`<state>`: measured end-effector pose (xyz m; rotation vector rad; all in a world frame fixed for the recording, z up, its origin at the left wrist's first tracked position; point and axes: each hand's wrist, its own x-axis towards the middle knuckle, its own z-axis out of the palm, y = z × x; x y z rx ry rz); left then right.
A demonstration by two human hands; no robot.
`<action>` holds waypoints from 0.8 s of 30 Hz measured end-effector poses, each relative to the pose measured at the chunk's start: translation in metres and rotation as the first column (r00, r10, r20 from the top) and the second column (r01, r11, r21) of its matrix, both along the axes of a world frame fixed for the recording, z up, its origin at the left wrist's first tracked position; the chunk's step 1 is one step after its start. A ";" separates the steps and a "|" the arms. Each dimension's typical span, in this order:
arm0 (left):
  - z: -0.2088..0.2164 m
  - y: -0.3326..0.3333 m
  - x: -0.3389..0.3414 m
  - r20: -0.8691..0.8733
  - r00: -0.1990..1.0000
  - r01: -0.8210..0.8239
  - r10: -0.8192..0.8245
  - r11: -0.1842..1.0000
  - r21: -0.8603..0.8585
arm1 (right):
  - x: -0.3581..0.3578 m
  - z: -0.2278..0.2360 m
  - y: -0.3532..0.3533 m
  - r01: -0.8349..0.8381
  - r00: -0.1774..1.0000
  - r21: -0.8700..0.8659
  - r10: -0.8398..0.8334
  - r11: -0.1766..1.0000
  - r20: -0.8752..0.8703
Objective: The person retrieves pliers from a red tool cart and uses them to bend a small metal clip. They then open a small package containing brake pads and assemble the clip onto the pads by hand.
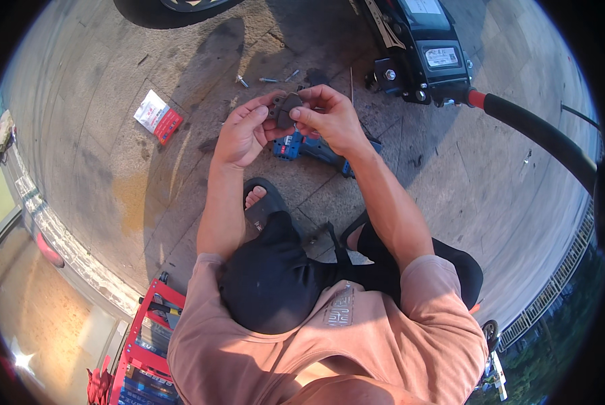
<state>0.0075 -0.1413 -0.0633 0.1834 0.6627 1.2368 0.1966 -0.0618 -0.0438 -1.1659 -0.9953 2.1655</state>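
**A:** So what's the person actually got there? Counting it up: two hands, one part. The left hand (243,135) and the right hand (329,116) meet over the paving, both pinching one small dark grey flat pad-shaped piece (287,108) between thumbs and fingertips. The fingers of both are curled in narrow around it, nothing spread wide.

**B:** Could be two thin pieces stacked, honestly. The fingers cover the edges, so there's no telling.

**A:** Fair. Right under the hands there's one blue power tool (314,148) lying on the stone slab ground (100,135), mostly hidden by the right wrist, so only bits of the body show.

**B:** Loose hardware: three small silvery bolts (267,79) scattered just past the hands. There might be more in the shadow, too tiny to say.

**A:** One red-and-white flat packet (158,117) off to the person's left, well apart from everything.

**B:** One black floor jack (420,47) up top right, cut off by the frame, with its long black handle with a red collar (538,131) sweeping off to the right edge.

**A:** Two dark sandals; the left sandal (258,202) shows toes, the other is half buried behind the knee.

**B:** And one red tool box (147,337) bottom left, cut by the rim, contents just a blur. One dark tyre (181,5) barely pokes in at the top.
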 end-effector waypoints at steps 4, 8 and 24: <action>-0.009 0.000 0.000 -0.016 1.000 -0.012 0.011 1.000 -0.025 | 0.001 -0.008 0.003 -0.020 1.000 -0.010 0.020 1.000 0.022; -0.028 0.003 0.003 -0.008 0.999 -0.037 0.036 0.997 -0.062 | 0.001 -0.024 0.006 -0.005 0.994 -0.009 0.006 1.000 0.109; -0.070 -0.003 0.001 -0.125 0.966 -0.253 0.225 0.919 -0.303 | 0.023 -0.123 0.066 0.486 0.821 -0.033 -0.444 0.873 0.359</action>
